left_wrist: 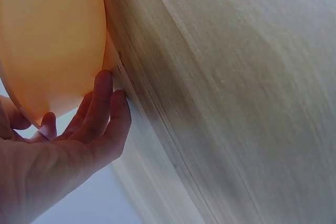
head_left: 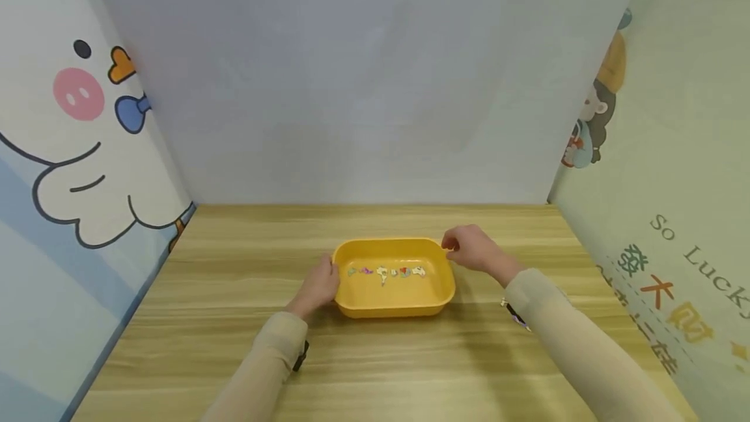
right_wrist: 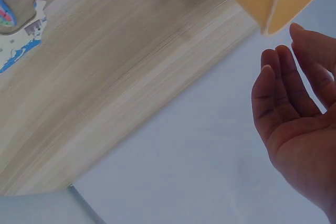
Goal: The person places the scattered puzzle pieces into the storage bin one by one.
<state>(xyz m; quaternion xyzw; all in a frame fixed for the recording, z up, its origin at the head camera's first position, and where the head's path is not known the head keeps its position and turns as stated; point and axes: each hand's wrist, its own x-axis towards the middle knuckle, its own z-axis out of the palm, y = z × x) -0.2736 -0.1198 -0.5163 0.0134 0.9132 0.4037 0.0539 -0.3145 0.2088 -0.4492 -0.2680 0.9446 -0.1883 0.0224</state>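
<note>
A yellow plastic basin [head_left: 387, 312] with rounded corners stands on the wooden table. Inside it, a row of several small coloured cut-out pieces [head_left: 382, 272] runs across the middle, their exact kind too small to read. My left hand [head_left: 318, 284] grips the basin's left end, fingers curled against the outer wall [left_wrist: 58, 40] in the left wrist view. At the far right corner hovers my right hand [head_left: 473, 249], its fingers loosely bent. The right wrist view shows a small gap between those fingertips [right_wrist: 268, 72] and the basin's corner [right_wrist: 262, 9].
A flat white-and-blue cut-out [right_wrist: 26, 45] lies on the table beneath my right forearm; part of a colourful piece [right_wrist: 6, 15] sits beside it. The wooden tabletop [head_left: 246, 239] meets a plain pale wall [head_left: 351, 83] behind. Cartoon-printed panels [head_left: 76, 148] flank both sides.
</note>
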